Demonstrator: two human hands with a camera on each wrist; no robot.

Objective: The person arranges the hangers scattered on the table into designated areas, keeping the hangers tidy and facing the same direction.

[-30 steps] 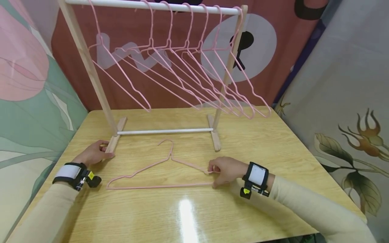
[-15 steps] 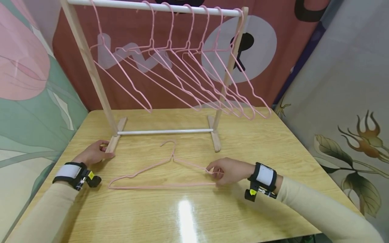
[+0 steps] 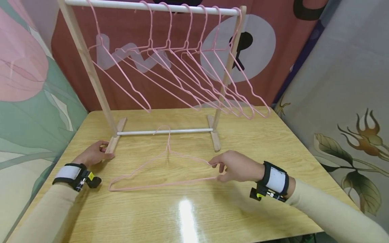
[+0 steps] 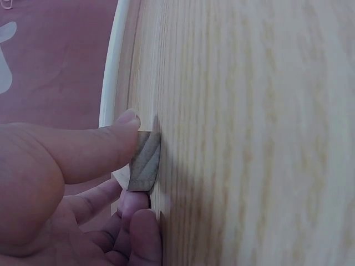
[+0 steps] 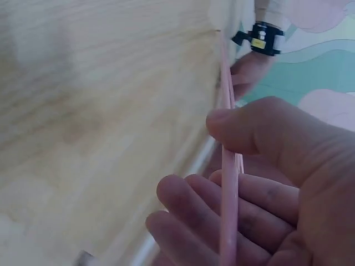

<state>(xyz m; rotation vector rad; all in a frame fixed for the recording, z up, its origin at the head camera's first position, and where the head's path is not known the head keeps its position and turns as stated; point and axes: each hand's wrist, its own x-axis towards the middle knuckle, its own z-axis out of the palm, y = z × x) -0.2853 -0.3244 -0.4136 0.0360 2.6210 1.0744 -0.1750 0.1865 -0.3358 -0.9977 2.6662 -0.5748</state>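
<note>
My left hand (image 3: 95,153) grips the front end of the rack's left wooden foot (image 3: 111,145). In the left wrist view the thumb lies on one side of the foot's end (image 4: 145,160), with fingers curled on the other. Toward the right, my right hand (image 3: 238,166) holds a pink clothes hanger (image 3: 164,184) by its right end. The right wrist view has the thumb and fingers around the hanger's pink bar (image 5: 228,205). Its hook points away, overlapping the rack's lower white rod (image 3: 194,130) in the head view. The hanger's right end is hidden in the hand.
Several pink hangers (image 3: 131,84) hang from the rack's white top rod (image 3: 121,4), most bunched to the right and one apart at the left. The wooden table (image 3: 136,219) ends in front of a red printed curtain (image 3: 73,74), with printed cloths on both sides.
The right hand has shifted right and up slightly, and the hanger's right end and hook have risen with it, while the left end stays low. The left hand keeps its place on the foot.
</note>
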